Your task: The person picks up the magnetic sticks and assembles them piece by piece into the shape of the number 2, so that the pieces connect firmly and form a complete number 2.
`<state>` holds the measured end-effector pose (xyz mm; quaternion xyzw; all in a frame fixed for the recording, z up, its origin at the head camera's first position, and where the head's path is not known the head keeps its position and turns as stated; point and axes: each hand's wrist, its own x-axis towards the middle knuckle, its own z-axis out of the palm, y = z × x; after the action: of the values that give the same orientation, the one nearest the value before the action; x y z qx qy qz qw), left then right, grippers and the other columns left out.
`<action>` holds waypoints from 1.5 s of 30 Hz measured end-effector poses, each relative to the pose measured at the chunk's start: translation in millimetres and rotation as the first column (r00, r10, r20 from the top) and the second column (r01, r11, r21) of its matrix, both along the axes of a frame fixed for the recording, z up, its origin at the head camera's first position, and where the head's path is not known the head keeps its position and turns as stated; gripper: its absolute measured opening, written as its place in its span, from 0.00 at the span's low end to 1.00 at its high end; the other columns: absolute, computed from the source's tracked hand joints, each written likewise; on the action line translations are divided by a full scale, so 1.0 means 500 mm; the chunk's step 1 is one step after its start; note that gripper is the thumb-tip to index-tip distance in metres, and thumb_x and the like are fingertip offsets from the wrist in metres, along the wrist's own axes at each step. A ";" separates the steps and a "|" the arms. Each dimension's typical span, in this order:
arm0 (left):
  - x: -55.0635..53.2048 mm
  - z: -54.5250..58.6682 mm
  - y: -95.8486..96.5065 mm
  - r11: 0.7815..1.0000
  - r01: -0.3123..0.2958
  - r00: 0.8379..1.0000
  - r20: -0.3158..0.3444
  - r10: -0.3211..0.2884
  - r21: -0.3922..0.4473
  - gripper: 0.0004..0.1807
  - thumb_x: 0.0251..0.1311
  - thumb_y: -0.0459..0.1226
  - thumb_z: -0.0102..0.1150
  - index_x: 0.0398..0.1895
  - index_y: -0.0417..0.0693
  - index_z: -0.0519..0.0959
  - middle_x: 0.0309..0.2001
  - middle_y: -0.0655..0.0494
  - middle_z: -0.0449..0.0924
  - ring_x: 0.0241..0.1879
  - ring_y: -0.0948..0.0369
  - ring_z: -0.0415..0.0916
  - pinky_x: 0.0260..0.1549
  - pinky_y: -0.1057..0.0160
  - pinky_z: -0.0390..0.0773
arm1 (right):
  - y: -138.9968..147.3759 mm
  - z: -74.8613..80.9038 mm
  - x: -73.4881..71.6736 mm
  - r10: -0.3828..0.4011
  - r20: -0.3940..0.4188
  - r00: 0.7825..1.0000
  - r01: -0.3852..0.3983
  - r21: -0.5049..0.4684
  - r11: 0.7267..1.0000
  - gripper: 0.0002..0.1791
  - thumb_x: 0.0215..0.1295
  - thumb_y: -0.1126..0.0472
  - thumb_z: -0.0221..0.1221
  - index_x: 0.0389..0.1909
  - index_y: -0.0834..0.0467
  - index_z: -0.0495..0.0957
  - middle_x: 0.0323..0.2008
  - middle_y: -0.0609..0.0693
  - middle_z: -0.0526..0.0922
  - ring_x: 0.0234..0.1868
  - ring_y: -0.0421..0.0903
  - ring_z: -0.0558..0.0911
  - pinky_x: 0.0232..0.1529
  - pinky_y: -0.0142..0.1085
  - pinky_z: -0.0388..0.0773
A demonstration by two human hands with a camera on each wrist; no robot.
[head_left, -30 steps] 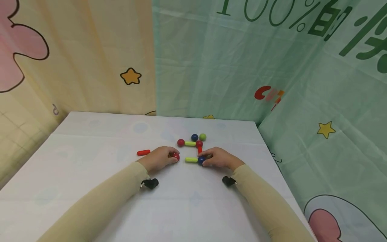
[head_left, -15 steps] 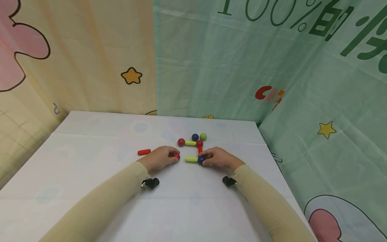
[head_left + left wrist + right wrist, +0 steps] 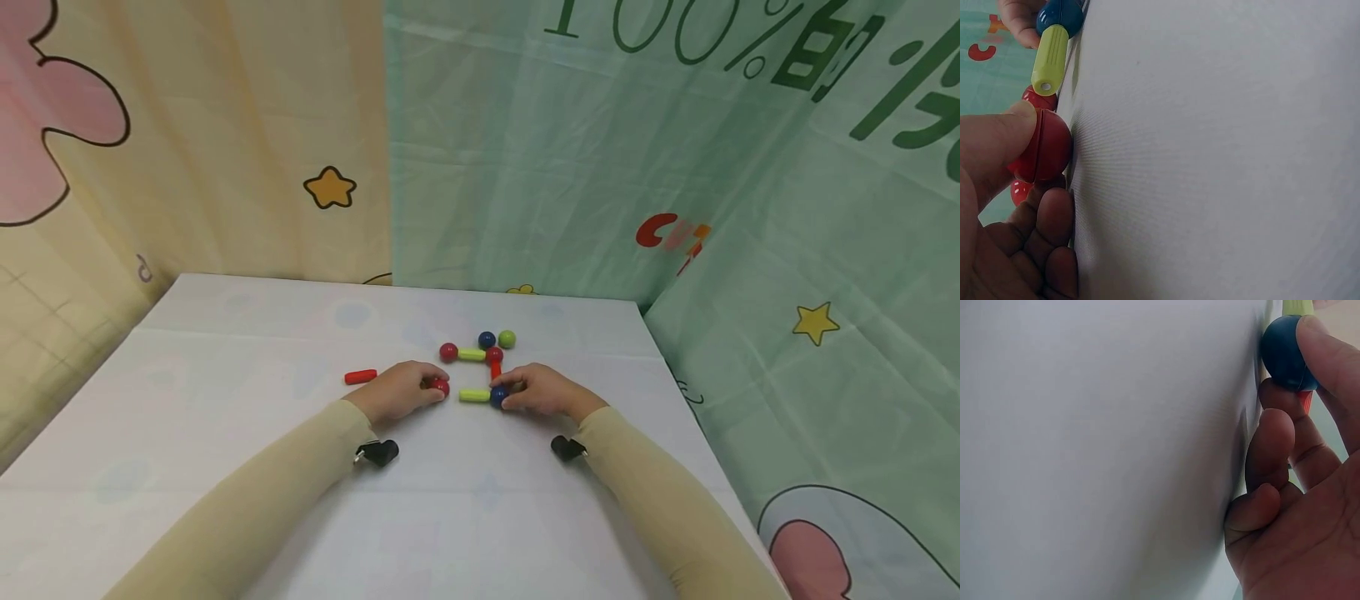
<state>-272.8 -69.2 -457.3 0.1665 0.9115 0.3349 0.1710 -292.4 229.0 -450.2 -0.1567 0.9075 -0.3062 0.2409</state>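
Note:
Between thumb and fingers my left hand (image 3: 397, 391) pinches a red ball (image 3: 1050, 147), low over the white tabletop. My right hand (image 3: 547, 391) holds a blue ball (image 3: 1285, 355) by thumb and fingers. From that blue ball a yellow-green rod (image 3: 474, 396) points left toward the red ball, its end with a small metal dot facing it across a short gap. A red rod (image 3: 496, 369) runs from the blue ball back to another red ball (image 3: 494, 355), partly hidden by my right fingers. A second yellow-green rod (image 3: 472, 355) links that one to a further red ball (image 3: 448, 352).
A loose blue ball (image 3: 487, 339) and a green ball (image 3: 507, 338) sit just behind the joined pieces. To the left of my left hand lies a loose red rod (image 3: 361, 377). Printed curtains (image 3: 517, 167) hang behind the white table (image 3: 225, 358).
My left hand with the red ball has shifted very slightly to the right, closer to the rod's end. The right hand stays in place. The view has turned a little.

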 end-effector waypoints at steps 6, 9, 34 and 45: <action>0.000 -0.001 0.001 1.000 0.010 1.000 -0.010 -0.010 0.009 0.21 0.71 0.45 0.66 0.65 0.56 0.82 0.50 0.59 0.83 0.52 0.56 0.75 0.63 0.51 0.78 | -0.011 0.006 -0.002 -0.003 -0.005 1.000 0.003 0.020 1.000 0.19 0.69 0.57 0.70 0.60 0.40 0.86 0.59 0.46 0.85 0.52 0.45 0.79 0.60 0.43 0.80; 0.000 -0.001 0.002 1.000 0.021 1.000 -0.021 -0.021 0.014 0.20 0.72 0.45 0.66 0.64 0.56 0.83 0.49 0.60 0.83 0.52 0.57 0.76 0.63 0.52 0.78 | -0.017 0.008 -0.004 0.003 -0.016 1.000 -0.003 0.028 1.000 0.19 0.69 0.57 0.70 0.59 0.41 0.86 0.59 0.46 0.85 0.52 0.45 0.79 0.61 0.45 0.79; 0.005 0.007 -0.002 0.999 0.019 0.999 -0.034 -0.018 0.025 0.19 0.71 0.44 0.67 0.63 0.55 0.83 0.46 0.60 0.83 0.49 0.57 0.76 0.59 0.54 0.80 | -0.035 0.007 -0.019 0.037 -0.028 0.999 -0.036 0.016 0.999 0.20 0.70 0.58 0.69 0.61 0.42 0.85 0.60 0.47 0.85 0.50 0.44 0.78 0.61 0.44 0.78; -0.001 0.007 -0.013 1.000 -0.010 1.000 -0.001 0.010 0.000 0.20 0.70 0.44 0.67 0.64 0.56 0.83 0.48 0.58 0.83 0.50 0.56 0.76 0.58 0.53 0.80 | -0.053 0.000 -0.012 0.071 -0.090 0.993 -0.067 0.046 0.997 0.21 0.71 0.57 0.68 0.63 0.41 0.84 0.65 0.48 0.83 0.54 0.43 0.79 0.66 0.48 0.78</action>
<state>-273.4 -75.5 -453.5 0.1621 0.9124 0.3356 0.1691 -298.6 202.7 -450.0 -0.1967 0.9180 -0.2708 0.2126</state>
